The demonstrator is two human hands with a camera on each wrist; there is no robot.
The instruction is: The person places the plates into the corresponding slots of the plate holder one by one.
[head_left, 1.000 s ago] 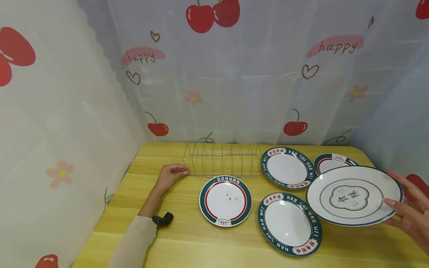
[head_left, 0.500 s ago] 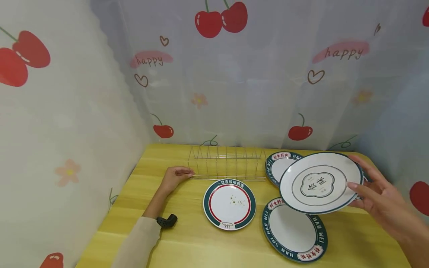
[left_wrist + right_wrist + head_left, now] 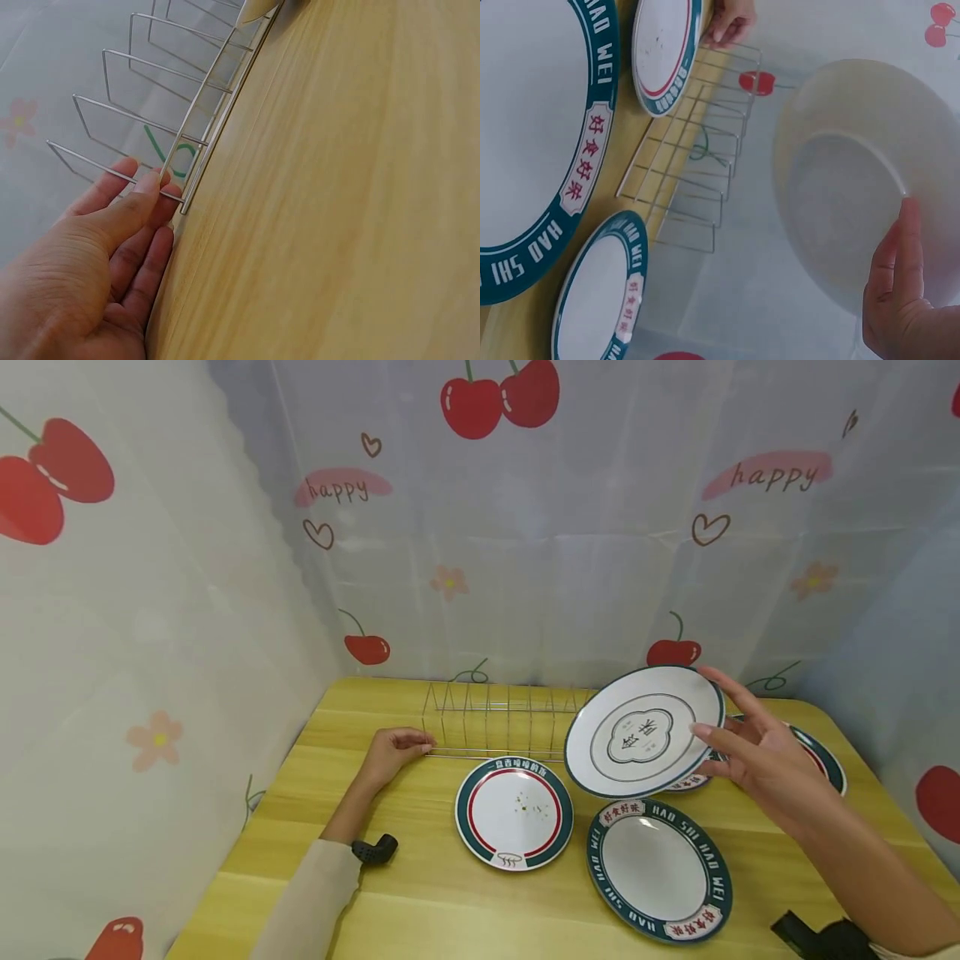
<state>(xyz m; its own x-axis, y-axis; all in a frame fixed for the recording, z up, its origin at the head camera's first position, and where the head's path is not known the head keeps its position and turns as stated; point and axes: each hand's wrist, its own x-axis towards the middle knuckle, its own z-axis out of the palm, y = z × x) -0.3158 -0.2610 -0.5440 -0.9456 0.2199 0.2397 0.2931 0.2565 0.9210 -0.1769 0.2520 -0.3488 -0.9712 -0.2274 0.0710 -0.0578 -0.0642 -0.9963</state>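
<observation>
Head view, left to right: items listed by place from each grip

Left hand [image 3: 393, 756]: narrow grip, thumb and fingers pinching the wire at a corner; presumably steadying a light frame

Wire rack [image 3: 487, 707]: stands on the table [image 3: 420, 902], extending rightward from the left grip; being thin, it likely shifts easily if left unheld

Red-ringed plate [image 3: 495, 818]: flat, face up, to the right of and nearer the wearer than the left grip; small specks on its face, nature unclear

White plate [image 3: 637, 735]: aloft and tilted, left of the right grip, hiding the rack's right end in this view but apart from it in the right wrist view; printed flower-shaped emblem

Large teal-rimmed plate [image 3: 656, 870]: flat, below and left of the right grip

Second teal-rimmed plate [image 3: 688, 782]: behind the white plate, mostly covered

Right hand [image 3: 761, 764]: holds the white plate's right edge, thumb over the face, fingers behind, probably to counter the one-sided weight

Far-right plate [image 3: 821, 752]: flat, just beyond the right grip, partly hidden by it
</observation>
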